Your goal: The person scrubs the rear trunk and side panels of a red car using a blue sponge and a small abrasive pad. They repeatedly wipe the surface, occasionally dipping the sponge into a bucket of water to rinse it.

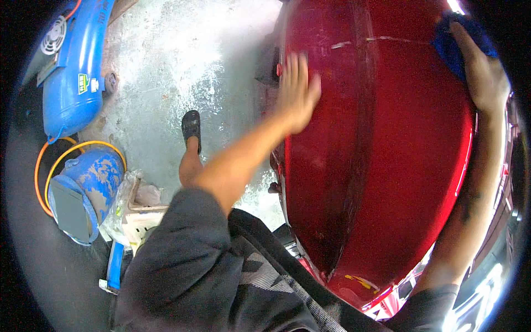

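Observation:
A glossy red car body panel point(409, 149) curves through the right half of the view, with a dull, dark scuffed band along its middle. Light scratch marks cross its far part. My left hand point(298, 97) rests at the panel's left edge, fingers stretched out and nothing held in it. At the far right, my right hand point(487, 77) grips a blue cloth point(452, 48) against the panel's top; some of its fingers are hidden behind the cloth. A yellow mark point(362, 281) shows near the panel's close end.
A blue air compressor tank point(74, 97) stands on the concrete floor at the far left. Closer in are a worn blue canister point(99, 174), an orange hose point(40, 171) and a whitish bin point(145, 218) with plastic over it. My foot in a black clog point(191, 130) is beside the car.

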`<state>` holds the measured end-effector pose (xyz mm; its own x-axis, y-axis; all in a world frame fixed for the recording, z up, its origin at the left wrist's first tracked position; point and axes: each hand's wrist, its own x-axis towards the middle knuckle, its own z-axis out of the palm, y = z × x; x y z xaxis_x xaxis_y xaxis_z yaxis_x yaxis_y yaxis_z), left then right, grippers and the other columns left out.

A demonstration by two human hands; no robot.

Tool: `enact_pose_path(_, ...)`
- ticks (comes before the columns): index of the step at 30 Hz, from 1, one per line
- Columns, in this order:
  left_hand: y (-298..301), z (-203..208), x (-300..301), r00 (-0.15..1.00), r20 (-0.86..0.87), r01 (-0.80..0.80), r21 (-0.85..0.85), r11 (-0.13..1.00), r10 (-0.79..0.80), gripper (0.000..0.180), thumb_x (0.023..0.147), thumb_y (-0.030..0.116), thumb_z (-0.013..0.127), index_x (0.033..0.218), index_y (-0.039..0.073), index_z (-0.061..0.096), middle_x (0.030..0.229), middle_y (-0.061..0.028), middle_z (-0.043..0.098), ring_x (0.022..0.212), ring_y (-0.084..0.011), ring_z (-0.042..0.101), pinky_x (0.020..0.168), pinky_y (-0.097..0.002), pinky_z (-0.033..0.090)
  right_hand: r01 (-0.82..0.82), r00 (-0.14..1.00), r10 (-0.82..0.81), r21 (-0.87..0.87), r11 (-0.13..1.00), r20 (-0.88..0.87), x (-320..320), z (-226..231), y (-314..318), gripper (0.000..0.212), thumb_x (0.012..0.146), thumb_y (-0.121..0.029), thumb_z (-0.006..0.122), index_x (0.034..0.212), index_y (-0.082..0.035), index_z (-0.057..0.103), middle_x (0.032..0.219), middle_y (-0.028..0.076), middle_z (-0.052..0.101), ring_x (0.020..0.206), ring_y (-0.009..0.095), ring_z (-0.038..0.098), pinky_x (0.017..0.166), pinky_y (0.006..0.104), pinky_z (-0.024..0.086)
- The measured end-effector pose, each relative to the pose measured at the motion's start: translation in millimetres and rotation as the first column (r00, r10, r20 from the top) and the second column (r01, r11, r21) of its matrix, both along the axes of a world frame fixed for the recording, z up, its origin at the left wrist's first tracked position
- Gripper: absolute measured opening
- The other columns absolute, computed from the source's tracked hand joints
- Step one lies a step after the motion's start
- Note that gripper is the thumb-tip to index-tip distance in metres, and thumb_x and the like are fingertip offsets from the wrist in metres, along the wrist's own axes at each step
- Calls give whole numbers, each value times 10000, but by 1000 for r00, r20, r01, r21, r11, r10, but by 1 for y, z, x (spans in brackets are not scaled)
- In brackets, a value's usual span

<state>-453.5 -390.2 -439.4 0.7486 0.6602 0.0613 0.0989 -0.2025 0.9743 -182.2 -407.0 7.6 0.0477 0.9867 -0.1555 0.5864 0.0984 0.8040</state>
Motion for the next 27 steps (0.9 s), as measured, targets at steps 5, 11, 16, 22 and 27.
enact_pose_path(5, -138, 30, -124, 972, 59, 231, -16, 973, -229, 1001, 1063, 379, 566, 1753, -70, -4, 1819, -366, -42, 1707, -501, -48, 1384, -601, 30, 204, 944, -82, 375, 904, -319, -96, -27, 30, 306, 995, -273, 762, 1250, -107, 790, 1208, 162, 779, 1079, 310, 766, 1003, 387, 569)
enact_pose_path(11, 40, 47, 28, 995, 56, -87, 175, 981, 78, 823, 1189, 465, 393, 1742, -85, 130, 1819, -350, 74, 1707, -489, 28, 1391, -561, 53, 56, 918, 128, 444, 894, -375, -107, -29, 43, 307, 937, -274, 845, 1139, -48, 796, 1074, 150, 772, 971, 252, 753, 962, 380, 566)
enact_pose_path(16, -63, 41, -51, 971, 164, 160, 113, 981, -177, 980, 1124, 551, 505, 1745, -85, 94, 1819, -360, 10, 1702, -517, -2, 1380, -607, 91, 90, 894, 123, 442, 893, -431, -96, -23, 31, 310, 952, -263, 847, 1158, -38, 795, 1106, 132, 786, 1027, 272, 758, 1002, 381, 556)
enact_pose_path(22, 56, 66, 37, 968, 247, -6, 189, 982, -41, 955, 1147, 604, 401, 1701, -147, 196, 1804, -382, 69, 1691, -539, 50, 1383, -579, 92, 120, 876, 95, 405, 906, -473, -94, -20, 47, 315, 958, -276, 851, 1168, -48, 794, 1121, 125, 794, 1026, 258, 766, 987, 369, 567)
enact_pose_path(27, -10, 52, -12, 927, 299, 200, 119, 973, -227, 1087, 1094, 670, 465, 1704, -163, 127, 1807, -385, 8, 1703, -504, 25, 1384, -568, 102, 241, 823, 71, 461, 854, -563, -110, -32, 45, 313, 955, -278, 860, 1164, -55, 793, 1106, 132, 788, 1013, 255, 765, 970, 362, 571)
